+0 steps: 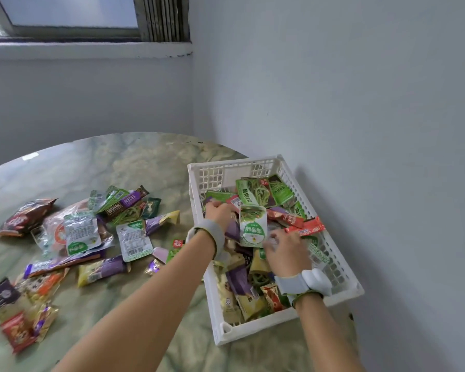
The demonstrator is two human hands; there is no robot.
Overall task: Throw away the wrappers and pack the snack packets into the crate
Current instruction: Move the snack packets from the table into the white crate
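**Hands deep in the crate**

Packets fill the white slatted plastic crate point(341, 267). The left hand point(220, 212) curls on packets there, though I cannot tell whether it grips one. The right hand point(286, 249) lies spread, fingers loose. A green-and-white foil pouch point(253, 226) stands between them; probably light, crinkly and slick, best pinched at its sealed edge.

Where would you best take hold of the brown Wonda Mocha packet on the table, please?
Probably its long edges near the middle: the Wonda Mocha packet is a narrow bar lying atop the pile, so a hand from above can pinch across its width.
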